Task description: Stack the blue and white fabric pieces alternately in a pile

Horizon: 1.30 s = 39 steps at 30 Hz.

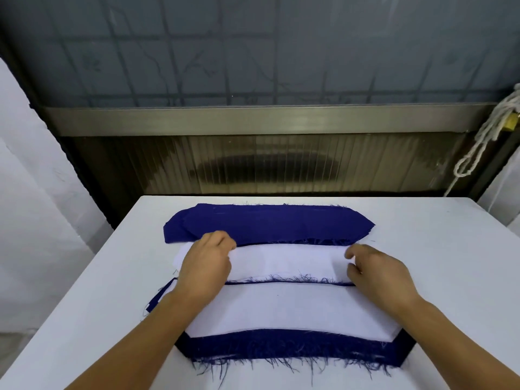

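Fingers of my left hand [206, 263] and right hand [377, 273] pinch the white piece [287, 263] at table [436, 249] centre; blue stack [267, 223] at twelve o'clock, pile [281, 327] at six. Next, I'd lay it squarely there.

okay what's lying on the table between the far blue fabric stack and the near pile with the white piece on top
In the head view, a white fabric piece lies there, between the blue stack and the near pile. The left hand and right hand are at its ends.
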Tool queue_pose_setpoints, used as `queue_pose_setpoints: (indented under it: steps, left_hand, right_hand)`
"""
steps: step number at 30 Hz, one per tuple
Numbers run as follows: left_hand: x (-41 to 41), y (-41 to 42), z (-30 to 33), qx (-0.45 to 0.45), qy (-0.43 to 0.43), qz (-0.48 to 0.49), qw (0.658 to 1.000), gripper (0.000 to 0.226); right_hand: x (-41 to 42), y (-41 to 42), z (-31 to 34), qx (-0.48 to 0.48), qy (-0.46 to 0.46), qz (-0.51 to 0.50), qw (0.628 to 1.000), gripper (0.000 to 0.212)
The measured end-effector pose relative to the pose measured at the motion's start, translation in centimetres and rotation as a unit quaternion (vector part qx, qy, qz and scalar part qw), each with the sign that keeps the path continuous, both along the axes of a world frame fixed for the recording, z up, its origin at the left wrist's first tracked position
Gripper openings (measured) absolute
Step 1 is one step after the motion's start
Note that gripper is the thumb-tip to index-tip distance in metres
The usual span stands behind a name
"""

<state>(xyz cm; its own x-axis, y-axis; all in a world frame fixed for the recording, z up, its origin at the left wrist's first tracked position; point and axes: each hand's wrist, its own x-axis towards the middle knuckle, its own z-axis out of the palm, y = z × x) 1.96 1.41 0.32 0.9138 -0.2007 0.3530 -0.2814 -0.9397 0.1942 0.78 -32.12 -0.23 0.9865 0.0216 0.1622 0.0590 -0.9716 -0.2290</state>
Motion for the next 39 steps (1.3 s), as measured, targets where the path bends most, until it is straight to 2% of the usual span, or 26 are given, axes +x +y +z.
queue_pose_setpoints:
  steps: [4,9,18,23,33,39]
  left_hand:
    - [3.2,-1.9,0.1,-0.006,-0.003,0.004,1.0,0.046]
    - [5.1,-2.9,-1.9,-0.003,0.062,0.01,0.998,0.051]
    - [5.2,-2.9,-3.1,-0.024,0.008,0.025,0.999,0.027]
    - [4.7,-2.8,-2.5,-0.036,-0.019,0.035,0.999,0.02]
    - [4.3,-2.7,-2.2,-0.066,-0.018,0.061,0.996,0.003]
    - [4.8,-2.2,-3.0,-0.077,-0.005,0.052,0.996,0.025]
  right_hand:
    - [3.3,2.4,0.4,0.037,-0.031,0.029,0.998,0.033]
    - [6.3,3.7,-0.5,0.071,-0.03,0.046,0.996,0.043]
    - [7.1,3.0,-3.0,0.105,-0.111,0.016,0.988,0.02]
    - [6.9,3.2,-2.7,0.091,-0.115,0.013,0.989,0.012]
    - [6.6,3.2,-2.4,0.106,-0.135,0.033,0.985,0.008]
    - [6.7,2.8,-2.4,0.123,-0.11,0.03,0.986,0.013]
